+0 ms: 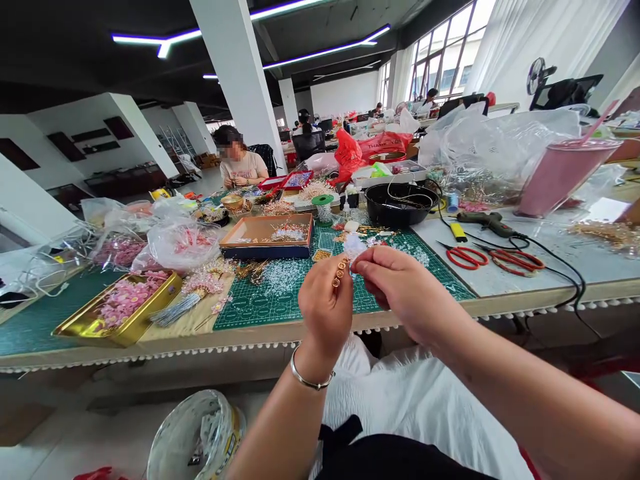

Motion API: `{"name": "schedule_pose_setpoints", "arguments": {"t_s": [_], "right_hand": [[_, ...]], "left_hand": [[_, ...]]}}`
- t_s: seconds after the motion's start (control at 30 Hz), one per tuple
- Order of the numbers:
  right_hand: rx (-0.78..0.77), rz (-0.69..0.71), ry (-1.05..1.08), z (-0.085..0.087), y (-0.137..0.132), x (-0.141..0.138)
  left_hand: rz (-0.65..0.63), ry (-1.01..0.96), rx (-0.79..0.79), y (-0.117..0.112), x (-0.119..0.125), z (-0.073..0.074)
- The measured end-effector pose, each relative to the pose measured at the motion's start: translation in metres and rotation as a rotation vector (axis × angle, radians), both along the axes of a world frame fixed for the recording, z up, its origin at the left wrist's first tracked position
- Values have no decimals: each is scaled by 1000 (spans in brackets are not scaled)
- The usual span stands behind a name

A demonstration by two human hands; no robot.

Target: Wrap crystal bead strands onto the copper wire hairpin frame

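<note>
The left hand [325,313] grips a small gold coiled piece [341,272]; the right hand [407,291] pinches its fingertips closed beside it, above a green cutting mat [250,313].

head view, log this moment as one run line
left hand: holds gold coiled piece | right hand: next to pale wispy tuft | below: green cutting mat

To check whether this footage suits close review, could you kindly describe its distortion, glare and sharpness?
In the head view, wide-angle distortion bows the table's front edge and leans the white pillar; the windows glare nearly white; the gold piece in the left hand looks slightly soft.
</note>
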State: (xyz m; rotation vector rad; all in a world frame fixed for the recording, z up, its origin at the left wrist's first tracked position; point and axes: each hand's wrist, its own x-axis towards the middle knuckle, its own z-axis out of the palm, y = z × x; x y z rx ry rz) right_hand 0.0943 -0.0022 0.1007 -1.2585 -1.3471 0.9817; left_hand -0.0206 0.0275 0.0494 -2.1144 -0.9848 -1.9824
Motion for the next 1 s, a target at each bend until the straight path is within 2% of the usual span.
{"name": "schedule_pose_setpoints", "arguments": {"t_s": [0.13, 0.27, 0.4, 0.53, 0.63, 0.73, 0.83, 0.9, 0.93, 1.0], "right_hand": [[-43, 134, -37, 18, 13, 6], [-76, 93, -5, 24, 15, -2], [-55, -65, 36, 17, 11, -17], [-23, -165, 12, 4, 15, -26], [-14, -196, -78, -7, 25, -22], [12, -246, -218, -14, 36, -7], [56, -275, -366, -17, 37, 10], [92, -251, -445, -20, 31, 17], [110, -231, -473, -22, 26, 19], [140, -180, -510, -30, 13, 21]], "left_hand": [[22, 49, 82, 10, -7, 0], [31, 55, 86, 14, -7, -2], [24, -17, 13, 10, -1, 1], [10, -78, -151, 9, 3, 3], [-16, -66, -292, 10, 3, 0], [-86, -36, -442, 0, 1, -7], [-247, -48, -620, -21, -4, -8], [-672, -200, -1068, -36, -10, -2], [-865, -249, -1206, -41, -13, 4], [-1132, -318, -1322, -48, -20, 19]]}}
